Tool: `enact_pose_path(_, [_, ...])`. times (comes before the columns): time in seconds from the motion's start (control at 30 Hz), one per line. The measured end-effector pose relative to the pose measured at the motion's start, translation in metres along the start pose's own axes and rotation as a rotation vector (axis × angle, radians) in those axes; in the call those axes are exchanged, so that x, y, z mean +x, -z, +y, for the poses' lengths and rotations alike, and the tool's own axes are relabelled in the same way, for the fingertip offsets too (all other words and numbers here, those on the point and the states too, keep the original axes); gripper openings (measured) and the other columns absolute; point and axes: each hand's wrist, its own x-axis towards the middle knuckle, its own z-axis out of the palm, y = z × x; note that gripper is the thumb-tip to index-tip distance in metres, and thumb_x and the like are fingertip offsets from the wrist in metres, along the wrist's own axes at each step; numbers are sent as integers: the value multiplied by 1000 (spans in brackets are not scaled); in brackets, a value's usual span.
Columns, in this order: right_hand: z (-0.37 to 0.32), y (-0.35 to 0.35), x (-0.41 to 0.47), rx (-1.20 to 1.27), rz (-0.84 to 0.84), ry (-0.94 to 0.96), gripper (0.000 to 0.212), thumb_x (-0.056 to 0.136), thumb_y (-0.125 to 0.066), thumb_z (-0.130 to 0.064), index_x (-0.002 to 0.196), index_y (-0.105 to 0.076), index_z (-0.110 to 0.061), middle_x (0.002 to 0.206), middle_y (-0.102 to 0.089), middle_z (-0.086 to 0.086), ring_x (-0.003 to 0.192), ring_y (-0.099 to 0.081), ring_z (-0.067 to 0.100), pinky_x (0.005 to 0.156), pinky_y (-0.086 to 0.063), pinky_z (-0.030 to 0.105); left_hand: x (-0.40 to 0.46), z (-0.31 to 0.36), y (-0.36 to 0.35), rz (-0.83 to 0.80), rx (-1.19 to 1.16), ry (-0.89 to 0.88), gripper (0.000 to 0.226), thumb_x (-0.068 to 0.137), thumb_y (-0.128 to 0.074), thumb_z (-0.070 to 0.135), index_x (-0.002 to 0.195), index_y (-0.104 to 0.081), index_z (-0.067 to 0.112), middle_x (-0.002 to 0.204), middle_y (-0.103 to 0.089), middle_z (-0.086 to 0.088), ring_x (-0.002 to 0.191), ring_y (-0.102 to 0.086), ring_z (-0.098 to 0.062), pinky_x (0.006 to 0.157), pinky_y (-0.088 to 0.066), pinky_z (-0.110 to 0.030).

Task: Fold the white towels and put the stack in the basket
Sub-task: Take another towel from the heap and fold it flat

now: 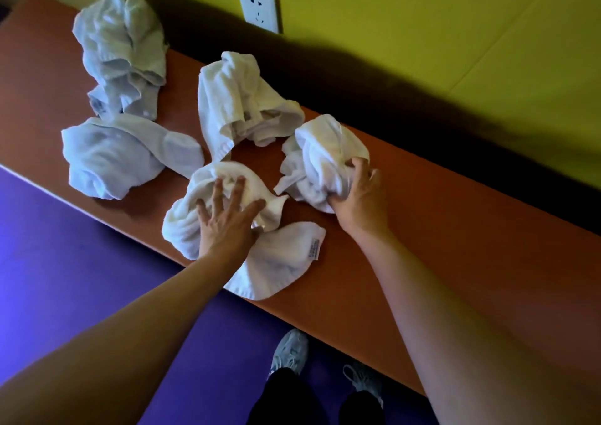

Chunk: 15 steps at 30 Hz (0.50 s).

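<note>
Several crumpled white towels lie on an orange-brown bench (455, 255). My left hand (227, 216) rests with spread fingers on the nearest towel (276, 262), which hangs slightly over the bench's front edge and shows a small label. My right hand (357, 193) grips a balled towel (318, 154) to the right, fingers curled round its side. Another towel (240, 105) lies behind these two. Two more sit at the left, one bunched (117, 154) and one piled at the far end (120, 47). No basket is in view.
A yellow-green wall with a white socket (258, 8) runs behind the bench. A purple floor (65, 245) lies in front. My two feet in grey shoes (289, 349) stand close to the bench's front edge.
</note>
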Motion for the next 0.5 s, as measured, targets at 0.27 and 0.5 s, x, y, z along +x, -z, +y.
enact_pose_path(0.27, [22,27,-36,56,168,-67,41,85,-75,-14,120,-53,-14,128,-48,11,115,-55,32,87,-57,41,2,10,36,71,-84,-85,72,83,-64,49,148,-37,35,166,-17,-6,152,-8,-38,121,-8,-60])
enact_pose_path(0.5, [74,82,-87,20,217,72,43,78,-67,16,108,-66,-14,125,-51,8,120,-53,23,91,-57,31,7,118,59,196,-239,-464,75,89,-68,25,154,-32,34,160,-33,1,142,-30,-33,106,-36,-51])
